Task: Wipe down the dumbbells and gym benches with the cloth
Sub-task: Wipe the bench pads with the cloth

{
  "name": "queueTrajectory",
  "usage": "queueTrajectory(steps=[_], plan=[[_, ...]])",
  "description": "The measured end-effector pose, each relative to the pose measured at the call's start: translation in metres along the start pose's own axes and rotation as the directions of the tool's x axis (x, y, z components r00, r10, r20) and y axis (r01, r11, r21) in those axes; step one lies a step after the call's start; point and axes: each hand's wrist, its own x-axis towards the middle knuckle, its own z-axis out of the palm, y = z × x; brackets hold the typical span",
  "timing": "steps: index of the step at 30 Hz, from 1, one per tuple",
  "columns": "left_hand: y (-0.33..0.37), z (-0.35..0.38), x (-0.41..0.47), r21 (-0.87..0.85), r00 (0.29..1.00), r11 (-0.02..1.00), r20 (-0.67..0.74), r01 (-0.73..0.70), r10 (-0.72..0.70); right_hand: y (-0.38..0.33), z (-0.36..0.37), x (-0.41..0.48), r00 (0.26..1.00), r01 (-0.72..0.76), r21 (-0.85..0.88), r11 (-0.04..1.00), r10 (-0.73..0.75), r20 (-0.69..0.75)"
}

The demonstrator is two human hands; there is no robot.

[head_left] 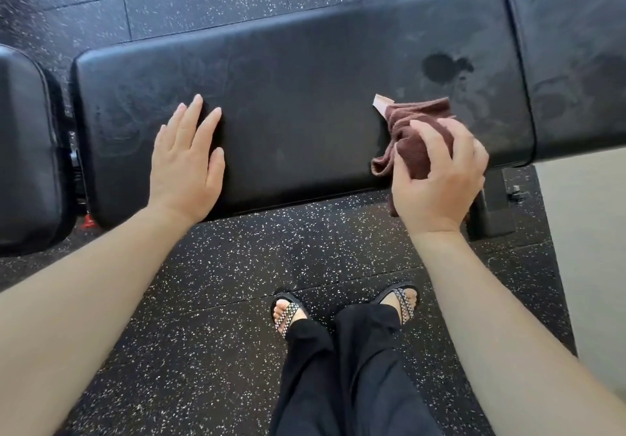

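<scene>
A long black padded gym bench (298, 97) runs across the view in front of me. My left hand (186, 161) lies flat on its near left part, fingers spread, holding nothing. My right hand (440, 178) grips a bunched brown cloth (413, 131) at the bench's near right edge; the cloth rests on the pad. A dark wet patch (440, 68) shows on the pad just beyond the cloth. No dumbbells are in view.
A second black pad (576, 53) adjoins the bench on the right, and another pad (23, 151) stands at the left with a gap and metal hinge between. The bench's black foot (491, 205) rests on speckled rubber floor (220, 300). My sandalled feet stand below.
</scene>
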Motion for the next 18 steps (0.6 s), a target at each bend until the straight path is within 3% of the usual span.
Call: queueTrajectory(steps=[3,10,18], plan=[[0.023,0.003,0.005,0.002,0.998,0.998,-0.003,0.066,-0.066,-0.005,-0.001,0.002,0.999,0.009,0.005,1.000,-0.009,0.030],[0.087,0.021,0.024,0.038,0.993,0.993,-0.013,0.114,-0.113,-0.027,0.007,0.009,0.960,0.182,0.032,0.983,-0.184,0.213],[0.089,0.017,0.024,0.065,0.990,0.989,0.038,0.131,-0.134,-0.027,0.006,0.068,0.949,0.082,0.031,0.996,-0.087,0.304]])
